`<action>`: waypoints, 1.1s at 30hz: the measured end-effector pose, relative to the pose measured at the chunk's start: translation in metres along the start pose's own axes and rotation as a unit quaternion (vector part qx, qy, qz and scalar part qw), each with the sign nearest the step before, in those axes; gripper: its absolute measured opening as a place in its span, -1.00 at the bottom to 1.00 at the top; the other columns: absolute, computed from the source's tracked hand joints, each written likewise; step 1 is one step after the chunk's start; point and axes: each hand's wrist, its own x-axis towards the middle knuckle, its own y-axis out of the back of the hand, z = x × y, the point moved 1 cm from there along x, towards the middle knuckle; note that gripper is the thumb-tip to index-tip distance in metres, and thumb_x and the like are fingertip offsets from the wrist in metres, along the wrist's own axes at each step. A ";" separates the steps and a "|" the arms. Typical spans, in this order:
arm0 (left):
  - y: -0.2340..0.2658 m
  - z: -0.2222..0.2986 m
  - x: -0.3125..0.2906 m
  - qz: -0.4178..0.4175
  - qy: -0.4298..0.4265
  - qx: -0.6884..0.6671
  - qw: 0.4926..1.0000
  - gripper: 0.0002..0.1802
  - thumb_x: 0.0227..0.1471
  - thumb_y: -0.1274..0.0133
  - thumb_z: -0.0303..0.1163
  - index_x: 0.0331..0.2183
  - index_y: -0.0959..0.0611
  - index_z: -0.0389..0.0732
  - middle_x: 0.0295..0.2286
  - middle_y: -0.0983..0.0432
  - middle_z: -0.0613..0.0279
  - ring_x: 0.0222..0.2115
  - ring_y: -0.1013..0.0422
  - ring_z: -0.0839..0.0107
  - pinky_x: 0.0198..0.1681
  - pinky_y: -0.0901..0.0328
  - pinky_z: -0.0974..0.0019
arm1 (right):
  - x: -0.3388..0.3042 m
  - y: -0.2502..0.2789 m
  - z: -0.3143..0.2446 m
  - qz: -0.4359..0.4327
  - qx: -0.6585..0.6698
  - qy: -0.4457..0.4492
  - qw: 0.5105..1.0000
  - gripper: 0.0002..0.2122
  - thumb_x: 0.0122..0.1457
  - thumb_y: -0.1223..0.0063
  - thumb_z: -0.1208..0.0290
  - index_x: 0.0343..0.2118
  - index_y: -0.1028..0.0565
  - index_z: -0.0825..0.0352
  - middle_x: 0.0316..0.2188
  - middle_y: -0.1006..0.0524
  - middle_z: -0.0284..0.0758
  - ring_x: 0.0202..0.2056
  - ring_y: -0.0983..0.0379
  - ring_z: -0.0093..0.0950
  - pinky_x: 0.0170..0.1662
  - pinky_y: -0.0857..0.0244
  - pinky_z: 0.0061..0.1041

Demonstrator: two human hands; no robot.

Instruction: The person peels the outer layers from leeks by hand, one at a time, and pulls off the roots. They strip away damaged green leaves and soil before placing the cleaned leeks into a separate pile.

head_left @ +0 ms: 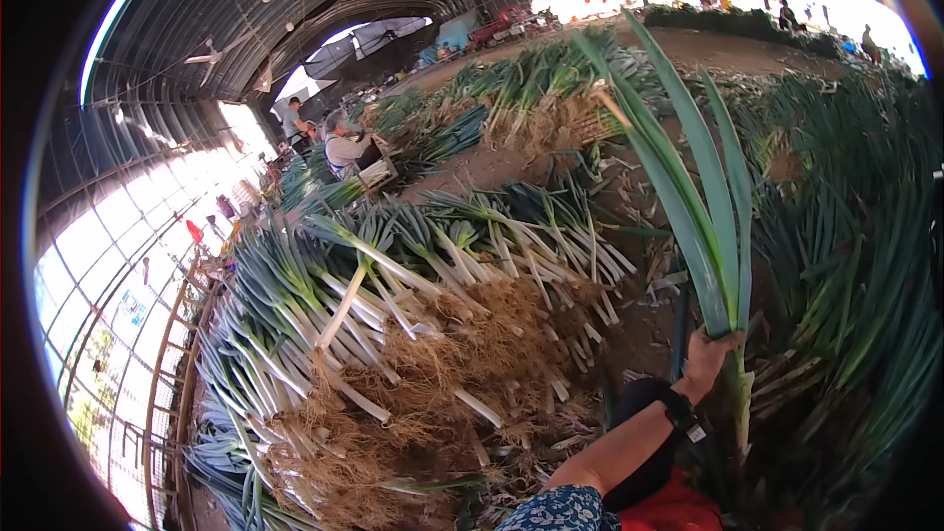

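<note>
My left hand (706,362) is closed round a large leek (726,275), gripping it where the leaves meet the stalk. Its long green leaves fan upward, and the pale stalk (742,403) hangs below my fist. A dark watch (682,411) is on that wrist, and the sleeve (560,511) is blue and patterned. My right hand is out of view. To the left lies a big heap of leeks (393,305), white stalks and tangled brown roots (442,364) facing me.
Darker green leeks (846,216) are piled along the right. Another heap (546,98) lies farther back. One person sits (349,149) beyond the near heap; another stands (293,120) behind. A frame wall (118,334) runs along the left. Loose leaves litter the soil (639,324).
</note>
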 end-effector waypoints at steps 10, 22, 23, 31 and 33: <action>-0.021 0.014 -0.050 -0.123 0.060 -0.046 0.990 -0.66 -0.13 -0.19 -0.44 -0.24 -0.54 -0.31 -0.40 -0.49 0.31 -0.41 -0.40 0.52 -0.29 -0.30 0.38 | -0.006 -0.039 -0.038 -0.011 0.062 0.080 0.995 -0.61 -0.07 -0.15 0.28 -0.17 -0.34 0.25 -0.44 -0.28 -0.43 -0.41 -0.25 -0.51 -0.37 -0.22 -0.58; -0.038 0.029 -0.092 -0.194 0.121 -0.025 0.973 -0.68 -0.14 -0.08 -0.49 -0.24 -0.52 -0.35 -0.39 -0.50 0.23 -0.40 -0.45 0.41 -0.30 -0.34 0.37 | 0.000 -0.040 -0.050 0.001 0.090 0.113 0.990 -0.65 0.01 -0.09 0.23 -0.17 -0.33 0.24 -0.44 -0.27 -0.41 -0.43 -0.24 -0.51 -0.39 -0.20 -0.56; -0.036 0.025 -0.094 -0.189 0.119 -0.028 0.974 -0.67 -0.15 -0.06 -0.50 -0.24 -0.52 -0.35 -0.39 -0.50 0.22 -0.40 -0.46 0.39 -0.31 -0.35 0.37 | -0.002 -0.039 -0.050 -0.002 0.091 0.107 0.990 -0.64 0.01 -0.09 0.22 -0.17 -0.33 0.26 -0.44 -0.28 -0.40 -0.43 -0.25 -0.51 -0.39 -0.20 -0.56; -0.049 0.028 -0.098 -0.217 0.150 -0.031 0.964 -0.66 -0.16 0.00 -0.49 -0.23 -0.52 -0.34 -0.40 -0.50 0.22 -0.41 -0.46 0.39 -0.36 -0.37 0.34 | -0.009 -0.037 -0.051 -0.024 0.110 0.079 0.991 -0.55 -0.04 -0.15 0.17 -0.15 -0.34 0.35 -0.42 -0.36 -0.36 -0.42 -0.31 -0.51 -0.37 -0.24 -0.53; -0.053 0.033 -0.094 -0.224 0.153 -0.040 0.962 -0.66 -0.17 0.01 -0.49 -0.23 -0.52 -0.34 -0.40 -0.50 0.23 -0.41 -0.46 0.41 -0.40 -0.37 0.36 | -0.007 -0.033 -0.051 -0.028 0.118 0.065 0.990 -0.53 -0.05 -0.17 0.16 -0.15 -0.34 0.37 -0.41 -0.38 -0.35 -0.42 -0.32 -0.51 -0.37 -0.24 -0.53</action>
